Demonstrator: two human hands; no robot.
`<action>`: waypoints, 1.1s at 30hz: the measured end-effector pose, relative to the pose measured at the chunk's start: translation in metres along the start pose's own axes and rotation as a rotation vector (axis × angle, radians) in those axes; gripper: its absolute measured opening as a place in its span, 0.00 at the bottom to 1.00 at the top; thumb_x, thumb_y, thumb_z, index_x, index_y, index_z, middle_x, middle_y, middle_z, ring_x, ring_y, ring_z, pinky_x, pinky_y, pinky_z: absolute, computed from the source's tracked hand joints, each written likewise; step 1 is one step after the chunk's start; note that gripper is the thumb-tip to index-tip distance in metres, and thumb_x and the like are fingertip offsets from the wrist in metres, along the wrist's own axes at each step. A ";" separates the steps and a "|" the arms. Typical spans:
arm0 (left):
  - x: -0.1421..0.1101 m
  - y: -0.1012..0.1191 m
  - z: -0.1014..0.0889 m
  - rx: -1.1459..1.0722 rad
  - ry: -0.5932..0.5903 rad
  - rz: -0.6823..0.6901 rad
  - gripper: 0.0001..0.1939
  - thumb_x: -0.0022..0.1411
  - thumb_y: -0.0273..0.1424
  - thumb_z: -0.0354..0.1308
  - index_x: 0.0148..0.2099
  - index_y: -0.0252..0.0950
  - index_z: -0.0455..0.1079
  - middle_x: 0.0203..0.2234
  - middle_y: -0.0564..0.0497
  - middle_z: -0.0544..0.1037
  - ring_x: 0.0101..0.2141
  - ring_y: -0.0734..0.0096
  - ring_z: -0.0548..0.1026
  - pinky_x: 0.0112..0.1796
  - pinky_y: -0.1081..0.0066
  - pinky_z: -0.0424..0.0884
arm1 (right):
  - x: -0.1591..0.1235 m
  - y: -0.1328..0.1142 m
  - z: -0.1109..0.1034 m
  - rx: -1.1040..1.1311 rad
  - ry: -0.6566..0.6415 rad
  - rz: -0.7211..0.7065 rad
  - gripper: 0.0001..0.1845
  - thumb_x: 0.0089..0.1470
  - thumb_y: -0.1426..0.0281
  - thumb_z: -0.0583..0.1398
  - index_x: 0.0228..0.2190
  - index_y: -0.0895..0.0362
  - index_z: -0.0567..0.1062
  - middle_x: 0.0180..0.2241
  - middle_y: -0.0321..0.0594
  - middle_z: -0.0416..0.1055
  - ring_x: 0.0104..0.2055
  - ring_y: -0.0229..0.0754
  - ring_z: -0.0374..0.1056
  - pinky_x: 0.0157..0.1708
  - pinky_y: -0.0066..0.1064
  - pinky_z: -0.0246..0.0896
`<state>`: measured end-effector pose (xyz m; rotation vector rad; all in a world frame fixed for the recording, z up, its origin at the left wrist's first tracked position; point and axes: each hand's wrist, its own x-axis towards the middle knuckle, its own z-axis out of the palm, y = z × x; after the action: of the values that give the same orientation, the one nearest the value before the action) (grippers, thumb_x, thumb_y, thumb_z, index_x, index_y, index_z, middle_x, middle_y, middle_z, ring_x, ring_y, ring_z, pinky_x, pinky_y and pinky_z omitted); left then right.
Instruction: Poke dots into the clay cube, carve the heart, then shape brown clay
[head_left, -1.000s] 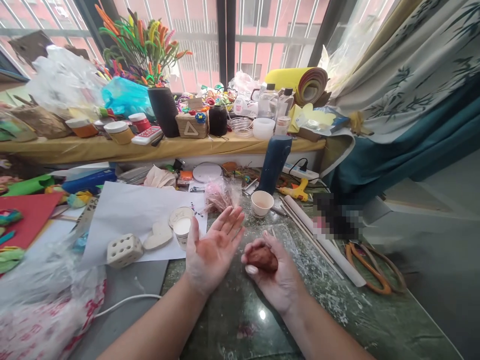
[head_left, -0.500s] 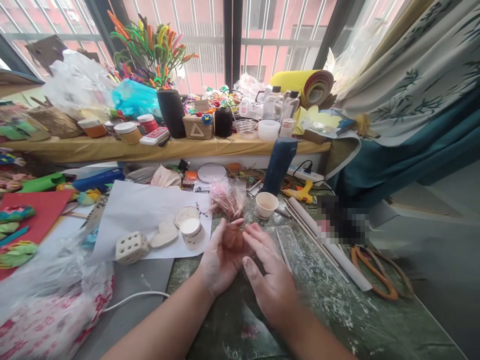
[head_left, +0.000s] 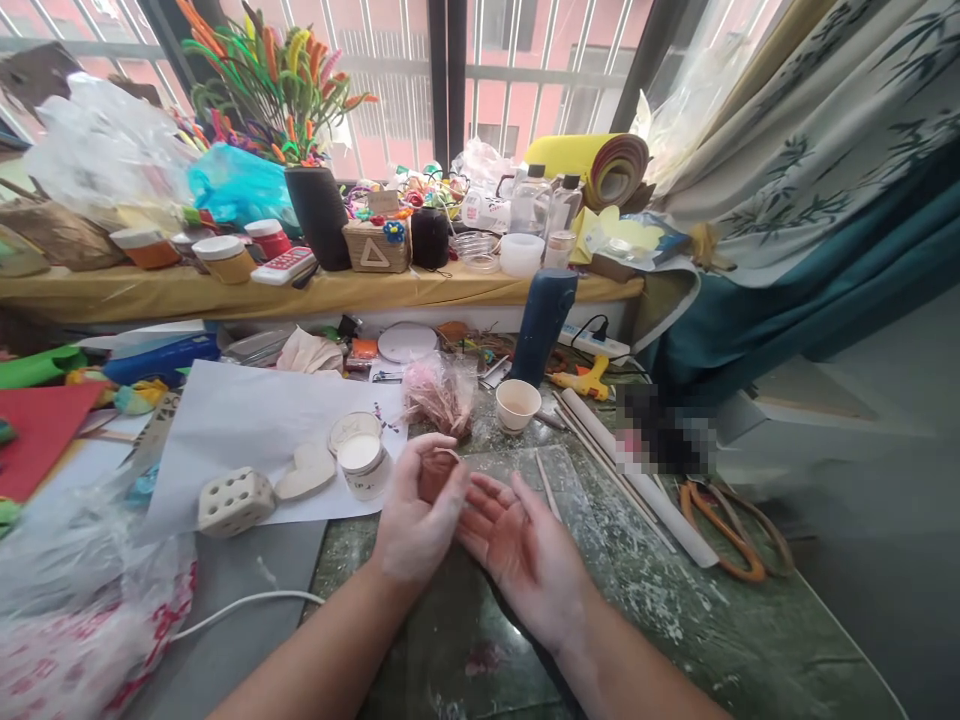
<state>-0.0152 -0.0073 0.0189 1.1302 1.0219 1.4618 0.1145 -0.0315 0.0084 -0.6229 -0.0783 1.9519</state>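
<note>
My left hand (head_left: 420, 515) curls around a brown lump that looks like clay (head_left: 437, 474), with the thumb on its near side. Part of the lump is hidden by the fingers. Close beside it, my right hand (head_left: 517, 545) is turned palm upward, fingers stretched toward the left hand, and I see nothing lying in it. Pale powdery residue marks both hands. Just beyond the fingers sit a clear plastic bag with reddish-brown contents (head_left: 439, 400) and a small paper cup (head_left: 517, 408). To the left, a white jar (head_left: 363, 470) stands on a sheet of paper (head_left: 247, 420).
A white die-shaped block (head_left: 236, 500) and a heart-shaped piece (head_left: 305, 472) lie at the left. A dark blue bottle (head_left: 544, 325) stands behind the cup, near a yellow glue gun (head_left: 583, 380). Rightward are a pale rolled tube (head_left: 637, 480) and orange-handled scissors (head_left: 724, 535).
My right hand has rolled from palm inward to palm upward and dropped slightly. My left thumb has closed over the brown lump. The whole view has shifted, moving the scene leftward.
</note>
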 end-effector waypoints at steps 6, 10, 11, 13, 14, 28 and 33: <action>-0.006 0.003 -0.004 0.321 -0.578 0.180 0.32 0.58 0.43 0.70 0.64 0.46 0.72 0.64 0.41 0.70 0.67 0.38 0.60 0.68 0.46 0.45 | -0.003 -0.020 0.003 0.025 0.165 0.000 0.18 0.62 0.56 0.62 0.35 0.59 0.81 0.31 0.45 0.82 0.32 0.44 0.78 0.31 0.31 0.73; 0.002 -0.010 -0.005 -0.020 -0.205 0.032 0.23 0.71 0.49 0.54 0.55 0.40 0.78 0.57 0.40 0.76 0.61 0.49 0.69 0.62 0.53 0.61 | -0.013 -0.040 0.005 -0.122 0.109 -0.238 0.21 0.57 0.56 0.66 0.20 0.55 0.72 0.21 0.37 0.75 0.18 0.37 0.65 0.17 0.25 0.57; 0.006 -0.014 -0.006 -0.123 -0.120 -0.043 0.22 0.71 0.50 0.54 0.51 0.39 0.78 0.53 0.41 0.79 0.57 0.52 0.72 0.58 0.56 0.66 | -0.016 -0.044 0.006 -0.179 0.071 -0.330 0.24 0.56 0.55 0.67 0.18 0.55 0.69 0.19 0.35 0.72 0.17 0.36 0.63 0.17 0.26 0.56; 0.014 -0.019 -0.007 -0.334 -0.004 -0.194 0.21 0.70 0.49 0.56 0.45 0.38 0.78 0.46 0.43 0.82 0.49 0.57 0.77 0.51 0.60 0.71 | -0.021 -0.050 0.006 -0.328 0.096 -0.563 0.26 0.55 0.55 0.68 0.16 0.54 0.66 0.16 0.33 0.67 0.17 0.37 0.62 0.17 0.28 0.56; 0.017 -0.020 -0.008 -0.426 0.031 -0.263 0.20 0.70 0.49 0.57 0.44 0.37 0.78 0.44 0.44 0.82 0.47 0.59 0.78 0.49 0.62 0.73 | -0.023 -0.051 0.007 -0.393 0.153 -0.685 0.26 0.56 0.56 0.68 0.16 0.54 0.67 0.15 0.32 0.66 0.17 0.37 0.61 0.18 0.28 0.56; 0.014 0.007 0.000 -0.506 0.119 -0.618 0.21 0.56 0.48 0.71 0.35 0.37 0.70 0.19 0.59 0.71 0.19 0.76 0.73 0.17 0.79 0.66 | -0.020 -0.007 -0.010 -1.141 0.041 -0.872 0.16 0.66 0.61 0.58 0.52 0.46 0.81 0.63 0.42 0.70 0.68 0.55 0.61 0.69 0.59 0.48; 0.005 0.010 -0.002 -0.114 0.063 -0.233 0.22 0.59 0.51 0.67 0.29 0.39 0.69 0.14 0.58 0.68 0.14 0.76 0.65 0.15 0.76 0.61 | -0.011 0.010 -0.001 -0.373 -0.029 -0.214 0.21 0.60 0.54 0.64 0.50 0.52 0.80 0.52 0.45 0.79 0.54 0.52 0.75 0.59 0.51 0.66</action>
<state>-0.0191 -0.0037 0.0291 0.8585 1.0620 1.3567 0.1104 -0.0459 0.0082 -0.7939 -0.5153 1.7499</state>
